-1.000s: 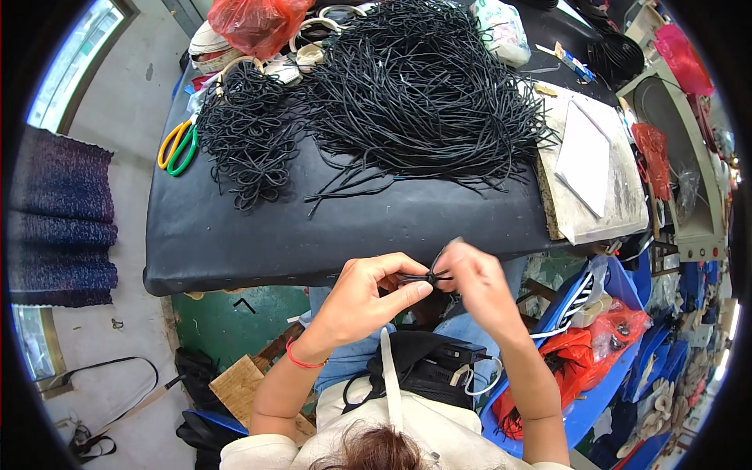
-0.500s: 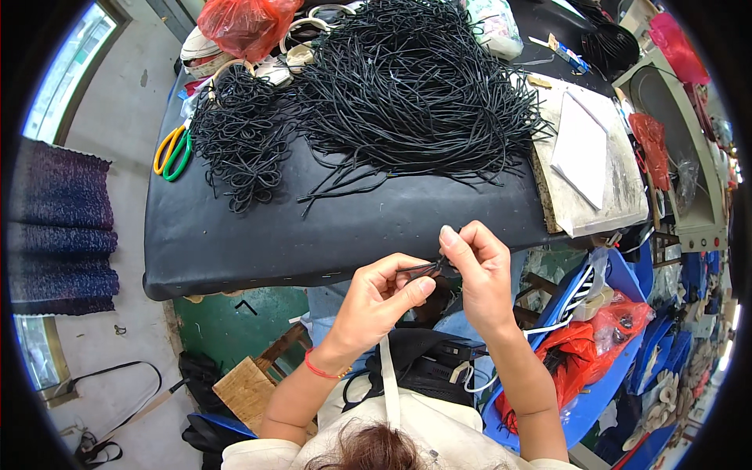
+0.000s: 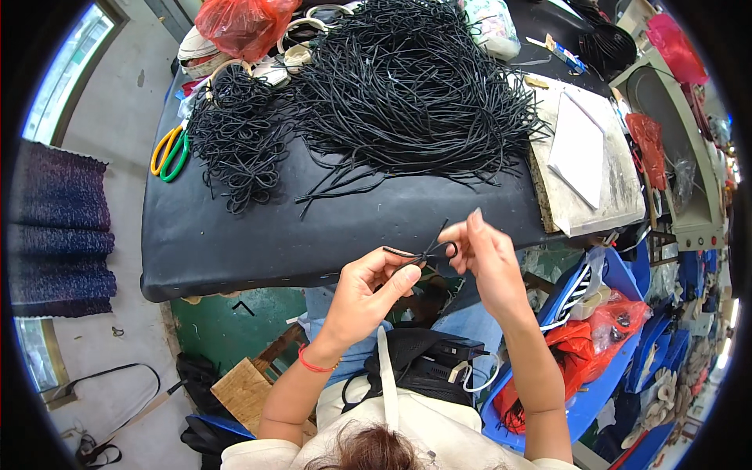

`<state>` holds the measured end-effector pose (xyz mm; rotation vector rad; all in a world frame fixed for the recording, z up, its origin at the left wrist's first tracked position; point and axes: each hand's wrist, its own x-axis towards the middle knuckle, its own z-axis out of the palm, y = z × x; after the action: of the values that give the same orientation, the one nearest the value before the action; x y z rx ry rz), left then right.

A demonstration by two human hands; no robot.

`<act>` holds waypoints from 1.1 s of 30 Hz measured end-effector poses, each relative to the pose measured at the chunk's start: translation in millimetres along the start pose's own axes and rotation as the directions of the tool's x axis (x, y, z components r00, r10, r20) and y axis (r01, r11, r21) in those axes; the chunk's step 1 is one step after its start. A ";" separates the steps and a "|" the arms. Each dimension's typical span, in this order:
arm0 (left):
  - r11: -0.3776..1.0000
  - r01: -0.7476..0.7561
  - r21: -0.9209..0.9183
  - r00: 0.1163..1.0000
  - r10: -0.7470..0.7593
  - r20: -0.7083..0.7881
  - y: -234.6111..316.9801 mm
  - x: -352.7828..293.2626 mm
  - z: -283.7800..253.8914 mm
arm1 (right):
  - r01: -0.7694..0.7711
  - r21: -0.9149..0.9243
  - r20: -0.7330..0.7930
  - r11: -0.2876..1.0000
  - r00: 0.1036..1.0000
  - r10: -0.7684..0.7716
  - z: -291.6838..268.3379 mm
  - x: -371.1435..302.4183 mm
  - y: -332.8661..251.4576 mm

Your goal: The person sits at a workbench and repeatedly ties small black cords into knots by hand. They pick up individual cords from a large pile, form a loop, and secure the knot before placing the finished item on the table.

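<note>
Just off the near edge of the black table, a thin black cord (image 3: 425, 256) is gathered into a small bow-like knot with loops and loose ends sticking out. My left hand (image 3: 364, 291) pinches it between thumb and fingers. Beside the knot, on its right, my right hand (image 3: 492, 265) has thumb and fingers apart, close to one small loop; whether a fingertip touches that loop is hard to see. A large heap of black cords (image 3: 415, 94) lies beyond my hands. To its left is a smaller pile of looped, tied cords (image 3: 239, 129).
Scissors (image 3: 169, 153) with yellow and green handles lie at the table's (image 3: 235, 254) left side. A worn board (image 3: 576, 215) with a white sheet sits at the right. Red plastic bags (image 3: 580, 345) fill a blue bin (image 3: 501, 423) right of my lap. A wooden stool (image 3: 244, 395) stands lower left.
My right hand has come off the knot and its fingers have spread. The cord's loops and ends now show more fully, while my left hand keeps its pinch.
</note>
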<state>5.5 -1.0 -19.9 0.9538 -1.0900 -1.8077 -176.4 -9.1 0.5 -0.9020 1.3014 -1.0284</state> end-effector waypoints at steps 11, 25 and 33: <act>0.997 0.013 0.073 1.000 -0.013 0.001 3.8 3.6 10.3 | 0.235 0.003 -0.071 0.972 0.970 -0.234 19.3 -13.1 8.2; 0.996 0.023 -0.082 0.997 -0.017 0.074 13.3 14.4 -1.5 | 0.155 0.149 -0.101 0.976 0.985 -0.141 17.4 -6.2 6.1; 0.950 -0.180 -0.255 0.979 0.148 -0.141 -6.9 19.1 34.9 | 0.099 0.536 -0.147 0.838 0.989 -0.022 32.1 -9.4 5.6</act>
<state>-34.6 -5.1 -17.9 0.7756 -0.8011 -1.6857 -143.8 0.3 0.6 -0.4421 1.0046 -1.4368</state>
